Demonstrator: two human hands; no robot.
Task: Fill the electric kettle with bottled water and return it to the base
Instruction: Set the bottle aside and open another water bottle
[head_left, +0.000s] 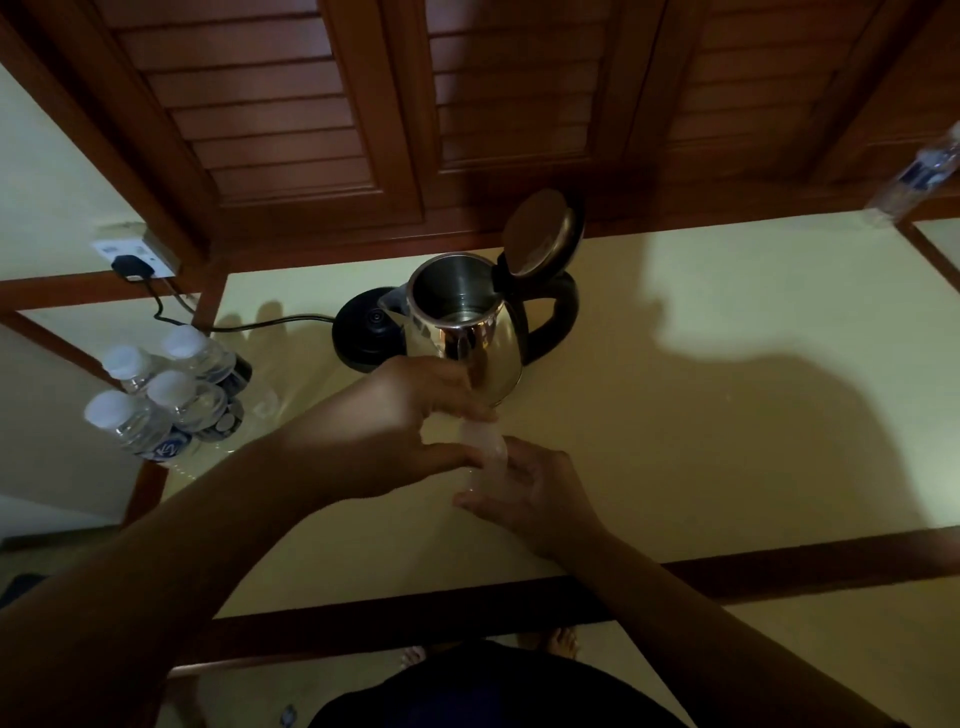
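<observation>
A steel electric kettle (470, 332) with a black handle stands on the cream counter (675, 415), its lid (540, 234) swung up open; a little water shows at its bottom. Its black base (363, 332) sits just behind and to the left of it. In front of the kettle, both hands hold a clear water bottle (485, 441), mostly hidden by fingers. My left hand (415, 421) grips its upper end. My right hand (524, 488) wraps around its lower body. Whether the cap is on cannot be told.
Several capped water bottles (166, 395) cluster at the counter's left edge. A black cord (249, 325) runs from the base to a wall socket (137, 254). Another bottle (919, 176) stands far right. Wooden louvred doors back the counter; a wooden edge runs along its front.
</observation>
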